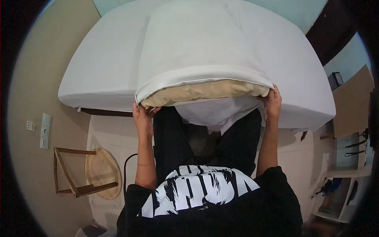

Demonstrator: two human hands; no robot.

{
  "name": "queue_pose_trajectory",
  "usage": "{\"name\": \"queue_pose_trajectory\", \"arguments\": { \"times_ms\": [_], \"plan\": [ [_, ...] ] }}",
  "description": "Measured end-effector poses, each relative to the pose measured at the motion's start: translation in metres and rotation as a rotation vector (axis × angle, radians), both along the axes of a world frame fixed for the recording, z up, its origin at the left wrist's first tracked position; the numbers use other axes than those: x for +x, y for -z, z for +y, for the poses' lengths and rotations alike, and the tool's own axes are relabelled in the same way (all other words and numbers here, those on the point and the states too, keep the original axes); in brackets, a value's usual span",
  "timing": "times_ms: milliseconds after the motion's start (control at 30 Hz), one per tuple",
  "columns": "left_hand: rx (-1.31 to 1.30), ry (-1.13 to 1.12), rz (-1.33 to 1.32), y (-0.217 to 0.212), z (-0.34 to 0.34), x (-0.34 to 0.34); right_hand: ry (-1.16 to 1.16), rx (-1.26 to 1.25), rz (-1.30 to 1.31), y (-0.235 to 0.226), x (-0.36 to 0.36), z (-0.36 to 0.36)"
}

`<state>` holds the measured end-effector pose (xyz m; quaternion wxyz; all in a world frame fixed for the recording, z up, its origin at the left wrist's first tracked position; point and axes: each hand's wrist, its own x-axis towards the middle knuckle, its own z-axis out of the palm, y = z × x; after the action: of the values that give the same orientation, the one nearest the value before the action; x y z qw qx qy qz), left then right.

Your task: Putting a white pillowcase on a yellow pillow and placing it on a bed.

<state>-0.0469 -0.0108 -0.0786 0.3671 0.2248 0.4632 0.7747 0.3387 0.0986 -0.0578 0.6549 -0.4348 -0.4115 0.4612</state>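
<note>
A white pillowcase (197, 43) lies over the front of the bed, its opening turned toward me. Inside the opening shows the edge of a beige pillow (205, 90). At the opening's left corner, my left hand (144, 120) is closed on the pillowcase, its fingertips partly under the pillow. My right hand (273, 104) grips the right corner of the pillowcase, thumb and fingers pinched at the hem. Both corners are held level, just above my knees. White cloth (217, 112) hangs below the pillow between my legs.
The bed (102, 59) has a white sheet and stretches out to both sides. On the left, a round wooden stool (102, 173) lies tipped over near a wall with sockets (45, 131). A shelf unit (343, 170) and a brown board (352, 102) stand at the right.
</note>
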Motion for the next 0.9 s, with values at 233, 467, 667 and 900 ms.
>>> {"name": "queue_pose_trajectory", "arguments": {
  "times_ms": [233,467,667,900],
  "plan": [
    [-0.140,0.057,0.245,0.017,0.000,-0.031,-0.012,0.071,-0.303,0.003,0.027,0.002],
    [0.032,-0.243,0.876,-0.026,-0.012,-0.021,-0.095,0.251,-0.558,-0.051,0.016,-0.026],
    [-0.006,-0.156,1.221,-0.075,0.006,0.014,-0.091,0.485,-0.925,-0.090,-0.028,-0.018],
    [-0.167,-0.068,1.374,-0.082,-0.001,0.005,-0.152,0.537,-1.119,-0.098,-0.033,-0.015]
  ]
}}
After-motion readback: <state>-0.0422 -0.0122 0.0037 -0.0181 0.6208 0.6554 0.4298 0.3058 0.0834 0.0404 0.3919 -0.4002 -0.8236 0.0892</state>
